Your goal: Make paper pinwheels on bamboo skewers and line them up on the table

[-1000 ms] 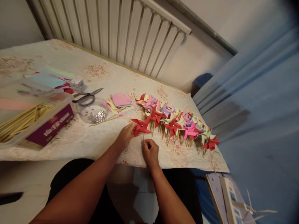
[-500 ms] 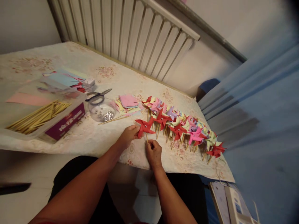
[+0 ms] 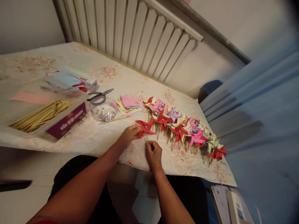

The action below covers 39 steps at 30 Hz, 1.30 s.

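A red paper pinwheel (image 3: 146, 127) on a thin wooden stick is held between my two hands, near the table's front edge. My left hand (image 3: 130, 135) pinches the left blade of the pinwheel. Below the blades, my right hand (image 3: 154, 154) is closed round the stick, whose lower end is hidden by the fingers. A silvery dot shows at the pinwheel's centre. Just to the right stand many finished pinwheels (image 3: 179, 132) in red, pink, yellow and purple, packed in a long row on their sticks.
A plastic box (image 3: 66, 121) with wooden sticks (image 3: 42, 116) stands at the left. Near it are scissors (image 3: 100, 95), a round clear dish (image 3: 102, 111) of small metal pieces, and stacked paper squares (image 3: 129, 102). A radiator (image 3: 130, 37) runs behind the table; a blue curtain (image 3: 261, 102) hangs at right.
The view has shifted slightly. Both hands keep their hold on the red pinwheel, with hardly any movement.
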Each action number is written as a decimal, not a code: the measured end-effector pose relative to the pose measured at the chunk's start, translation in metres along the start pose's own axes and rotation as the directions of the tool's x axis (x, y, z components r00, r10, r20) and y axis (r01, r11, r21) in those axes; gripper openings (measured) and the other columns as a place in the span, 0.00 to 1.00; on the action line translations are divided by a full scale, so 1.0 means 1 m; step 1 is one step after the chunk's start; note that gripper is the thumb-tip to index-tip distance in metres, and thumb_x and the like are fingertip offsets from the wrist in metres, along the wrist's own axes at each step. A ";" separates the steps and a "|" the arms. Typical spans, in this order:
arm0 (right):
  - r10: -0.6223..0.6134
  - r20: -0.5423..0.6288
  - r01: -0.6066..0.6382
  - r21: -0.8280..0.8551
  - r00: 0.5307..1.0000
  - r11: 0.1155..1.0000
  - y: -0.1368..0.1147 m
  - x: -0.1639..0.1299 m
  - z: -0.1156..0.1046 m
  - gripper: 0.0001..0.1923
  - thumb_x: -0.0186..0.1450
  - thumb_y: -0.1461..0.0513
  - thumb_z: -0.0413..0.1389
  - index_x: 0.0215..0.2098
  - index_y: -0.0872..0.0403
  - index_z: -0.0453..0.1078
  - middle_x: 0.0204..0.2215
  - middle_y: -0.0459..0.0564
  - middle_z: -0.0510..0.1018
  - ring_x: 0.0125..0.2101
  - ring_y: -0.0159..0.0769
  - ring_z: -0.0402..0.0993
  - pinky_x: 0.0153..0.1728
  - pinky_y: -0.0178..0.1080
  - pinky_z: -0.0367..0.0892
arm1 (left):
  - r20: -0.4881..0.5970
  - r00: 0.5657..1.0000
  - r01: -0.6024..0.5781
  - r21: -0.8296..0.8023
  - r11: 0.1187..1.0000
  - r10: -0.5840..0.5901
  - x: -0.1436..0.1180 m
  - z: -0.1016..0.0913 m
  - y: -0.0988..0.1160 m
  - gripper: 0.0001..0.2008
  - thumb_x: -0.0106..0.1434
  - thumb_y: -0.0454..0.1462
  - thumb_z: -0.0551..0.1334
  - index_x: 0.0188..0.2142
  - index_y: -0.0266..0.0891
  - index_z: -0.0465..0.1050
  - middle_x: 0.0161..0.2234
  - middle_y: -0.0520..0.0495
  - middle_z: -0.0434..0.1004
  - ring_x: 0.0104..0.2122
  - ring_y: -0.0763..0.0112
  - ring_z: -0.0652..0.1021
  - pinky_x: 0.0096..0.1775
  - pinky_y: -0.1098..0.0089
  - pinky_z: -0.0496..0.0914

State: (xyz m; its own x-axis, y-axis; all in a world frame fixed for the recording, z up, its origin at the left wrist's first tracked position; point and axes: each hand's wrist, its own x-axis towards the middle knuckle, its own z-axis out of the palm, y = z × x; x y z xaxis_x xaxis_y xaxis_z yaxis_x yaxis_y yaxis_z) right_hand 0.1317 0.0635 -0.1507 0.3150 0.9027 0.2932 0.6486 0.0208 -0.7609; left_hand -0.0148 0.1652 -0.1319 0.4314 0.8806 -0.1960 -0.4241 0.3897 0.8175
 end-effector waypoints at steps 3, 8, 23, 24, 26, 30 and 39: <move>-0.005 0.001 0.005 -0.003 1.000 1.000 -0.001 0.000 0.000 0.09 0.64 0.61 0.52 0.30 0.54 0.73 0.24 0.44 0.72 0.26 0.33 0.66 0.31 0.35 0.60 | -0.004 1.000 0.016 -0.016 1.000 -0.016 0.001 0.000 0.000 0.18 0.50 0.48 0.73 0.32 0.37 0.74 0.31 0.48 0.78 0.31 0.67 0.79 0.40 0.64 0.73; -0.014 0.002 0.014 -0.005 1.000 1.000 -0.003 0.000 -0.001 0.10 0.65 0.61 0.52 0.29 0.54 0.73 0.24 0.44 0.72 0.26 0.33 0.66 0.30 0.35 0.60 | 0.014 1.000 -0.001 -0.014 1.000 0.001 0.003 -0.002 -0.003 0.17 0.51 0.47 0.72 0.31 0.38 0.73 0.30 0.49 0.78 0.31 0.68 0.79 0.39 0.66 0.73; -0.002 -0.010 0.002 -0.015 1.000 1.000 -0.001 0.000 0.001 0.09 0.65 0.61 0.52 0.29 0.54 0.72 0.24 0.44 0.71 0.26 0.32 0.65 0.30 0.34 0.60 | -0.012 1.000 0.011 -0.034 0.999 -0.011 0.001 -0.002 -0.003 0.22 0.51 0.51 0.72 0.33 0.38 0.72 0.32 0.46 0.80 0.33 0.64 0.82 0.41 0.64 0.73; -0.001 -0.009 0.001 -0.013 1.000 1.000 -0.001 0.000 0.001 0.09 0.64 0.61 0.52 0.29 0.54 0.72 0.24 0.44 0.71 0.26 0.32 0.65 0.30 0.34 0.60 | -0.014 1.000 0.012 -0.040 0.999 -0.012 0.001 -0.002 -0.003 0.21 0.51 0.51 0.72 0.33 0.38 0.72 0.32 0.47 0.80 0.33 0.64 0.81 0.41 0.64 0.73; -0.005 -0.010 0.005 -0.010 1.000 1.000 -0.001 0.000 0.001 0.09 0.64 0.61 0.52 0.29 0.54 0.72 0.24 0.44 0.71 0.26 0.32 0.65 0.30 0.34 0.60 | -0.020 1.000 0.017 -0.054 0.998 -0.018 0.002 -0.002 -0.004 0.21 0.51 0.51 0.72 0.33 0.38 0.72 0.32 0.47 0.80 0.33 0.64 0.81 0.41 0.64 0.73; -0.018 -0.019 0.018 -0.012 1.000 1.000 -0.001 0.000 0.001 0.09 0.64 0.61 0.52 0.28 0.54 0.72 0.23 0.44 0.71 0.25 0.32 0.65 0.30 0.34 0.60 | -0.018 0.999 0.028 -0.068 0.997 -0.029 0.003 -0.004 -0.004 0.21 0.52 0.51 0.71 0.34 0.38 0.71 0.31 0.46 0.79 0.32 0.65 0.81 0.40 0.63 0.74; -0.004 -0.001 0.004 -0.009 1.000 1.000 0.002 -0.001 0.001 0.09 0.65 0.60 0.53 0.30 0.54 0.73 0.25 0.45 0.73 0.26 0.33 0.67 0.31 0.35 0.61 | -0.173 0.985 0.011 0.152 0.988 0.016 0.001 -0.009 0.002 0.15 0.55 0.46 0.69 0.32 0.37 0.73 0.31 0.45 0.79 0.30 0.66 0.79 0.36 0.64 0.72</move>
State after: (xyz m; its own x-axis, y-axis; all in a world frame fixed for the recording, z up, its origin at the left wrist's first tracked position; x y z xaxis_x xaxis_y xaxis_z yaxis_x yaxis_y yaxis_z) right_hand 0.1319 0.0631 -0.1537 0.3129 0.9023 0.2964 0.6557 0.0205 -0.7547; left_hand -0.0224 0.1689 -0.1355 0.2800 0.9201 -0.2738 -0.2935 0.3536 0.8881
